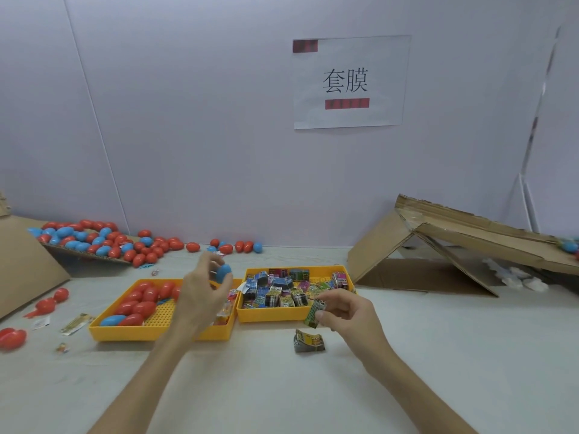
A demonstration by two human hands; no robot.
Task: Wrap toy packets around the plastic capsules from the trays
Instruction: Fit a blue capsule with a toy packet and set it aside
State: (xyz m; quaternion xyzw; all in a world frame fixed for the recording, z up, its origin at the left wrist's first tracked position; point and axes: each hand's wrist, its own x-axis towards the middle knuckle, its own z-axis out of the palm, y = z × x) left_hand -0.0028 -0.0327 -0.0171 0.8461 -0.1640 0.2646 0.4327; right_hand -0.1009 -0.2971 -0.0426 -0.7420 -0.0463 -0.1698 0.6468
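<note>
— Bare forearms were stretched over the pale counter. What was held?
— A smooth blue egg-shaped capsule was pinched by the left hand above the perforated yellow tray; a glossy folded packet was gripped by the right hand at the packet tray front rim.

left hand raised pinching, right hand pinching
</note>
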